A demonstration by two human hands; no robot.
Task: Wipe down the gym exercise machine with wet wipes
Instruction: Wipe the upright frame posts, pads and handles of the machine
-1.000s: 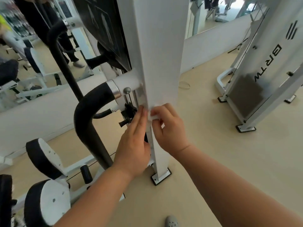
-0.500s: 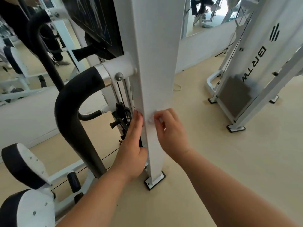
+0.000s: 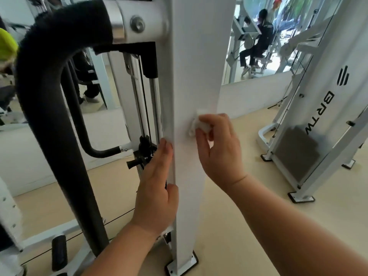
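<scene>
A second white machine (image 3: pixel 322 108), lettered BRTW, stands on the beige floor (image 3: pixel 219 246). Beyond it, a person in dark clothes (image 3: pixel 262 36) sits.

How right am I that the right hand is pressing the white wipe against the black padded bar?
Wrong surface: the head view shows the right hand pressing the white wipe against the white post, not the black padded bar.

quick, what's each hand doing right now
Left hand: open, fingers flat against the side of the white post.
Right hand: pinching a wet wipe against the post.
</scene>
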